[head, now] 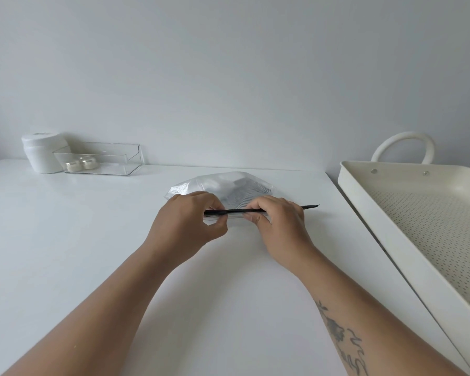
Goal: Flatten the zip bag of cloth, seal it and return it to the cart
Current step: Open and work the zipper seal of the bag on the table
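A clear zip bag point(223, 187) with pale striped cloth inside lies on the white table point(79, 240), a little puffed up at the far side. Its black zip strip point(238, 211) runs left to right along the near edge, and the strip's right end sticks out past my right hand. My left hand point(186, 222) pinches the strip near its left end. My right hand point(280, 226) pinches it just to the right of the middle. The cream cart tray point(364, 210) with a perforated floor stands to the right of the table.
At the table's back left stand a white jar point(42, 151) and a clear plastic box point(103, 158) holding two small round pots. The cart has a looped white handle point(403, 145) at its far end. A plain wall is behind.
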Available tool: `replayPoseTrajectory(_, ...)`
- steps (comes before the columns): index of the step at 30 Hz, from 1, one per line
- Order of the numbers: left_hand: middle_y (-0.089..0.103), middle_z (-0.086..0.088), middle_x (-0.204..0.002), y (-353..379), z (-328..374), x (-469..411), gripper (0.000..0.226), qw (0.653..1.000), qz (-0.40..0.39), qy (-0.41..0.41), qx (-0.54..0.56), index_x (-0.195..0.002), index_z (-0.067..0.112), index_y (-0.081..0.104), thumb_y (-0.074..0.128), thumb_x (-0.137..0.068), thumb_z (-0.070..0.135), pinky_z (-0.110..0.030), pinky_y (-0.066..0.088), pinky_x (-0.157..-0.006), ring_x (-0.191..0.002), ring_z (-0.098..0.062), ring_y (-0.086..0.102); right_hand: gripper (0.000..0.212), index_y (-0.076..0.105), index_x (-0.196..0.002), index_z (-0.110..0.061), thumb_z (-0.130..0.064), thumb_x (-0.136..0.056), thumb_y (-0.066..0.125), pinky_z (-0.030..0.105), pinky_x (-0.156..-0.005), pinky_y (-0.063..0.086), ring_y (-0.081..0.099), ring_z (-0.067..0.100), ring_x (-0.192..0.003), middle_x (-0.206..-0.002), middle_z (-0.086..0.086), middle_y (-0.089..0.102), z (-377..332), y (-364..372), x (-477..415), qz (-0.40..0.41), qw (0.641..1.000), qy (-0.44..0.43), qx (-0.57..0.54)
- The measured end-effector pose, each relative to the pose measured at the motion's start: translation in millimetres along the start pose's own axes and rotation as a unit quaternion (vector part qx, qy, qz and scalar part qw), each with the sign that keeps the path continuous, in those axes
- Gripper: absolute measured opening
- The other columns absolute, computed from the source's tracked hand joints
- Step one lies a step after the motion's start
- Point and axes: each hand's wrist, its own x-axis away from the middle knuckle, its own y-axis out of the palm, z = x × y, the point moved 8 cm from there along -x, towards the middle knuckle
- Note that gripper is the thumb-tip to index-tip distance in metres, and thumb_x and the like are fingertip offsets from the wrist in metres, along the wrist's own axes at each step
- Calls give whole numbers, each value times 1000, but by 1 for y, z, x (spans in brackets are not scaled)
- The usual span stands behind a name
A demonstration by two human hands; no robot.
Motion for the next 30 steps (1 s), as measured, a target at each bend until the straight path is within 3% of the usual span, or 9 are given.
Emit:
replayPoseTrajectory(7,68,14,-84,1,-4,0,10,999,-3,-19,31,-85,24,68,68,-78,30,-32,51,-70,-80,-6,60,6,63,-85,-32,-31,-91,63,34,-93,32,54,8,-88,-82,-20,62,7,2,0,-14,1000,17,-5)
replayPoseTrajectory(11,68,15,-84,-4,-11,0,9,999,11,-34,40,-84,25,68,68,-78,31,-34,52,-71,-80,-5,60,6,67,-89,-28,-30,-92,61,36,-95,34,55,12,-92,-88,-14,66,14,-2,0,-17,999,38,6)
replayPoseTrajectory(18,66,16,-83,-3,-15,0,6,996,9,-50,69,-81,29,66,67,-78,34,-36,51,-74,-84,-1,55,11,63,-83,-28,-30,-93,59,37,-91,35,54,16,-86,-82,-12,64,20,-5,-1,-22,997,69,16)
replayPoseTrajectory(23,64,26,-79,-6,-14,0,3,995,13,-45,83,-78,33,64,67,-78,34,-23,47,-71,-88,9,52,15,57,-79,-34,-34,-94,57,32,-82,26,52,15,-83,-73,-16,57,30,-5,-1,-26,994,100,22)
replayPoseTrajectory(30,67,20,-74,-9,-17,0,12,986,35,-77,142,-73,34,64,71,-79,27,-1,38,-64,-83,13,57,26,54,-66,-38,-40,-92,58,35,-81,31,48,15,-74,-59,-16,53,38,-5,1,-17,991,135,10)
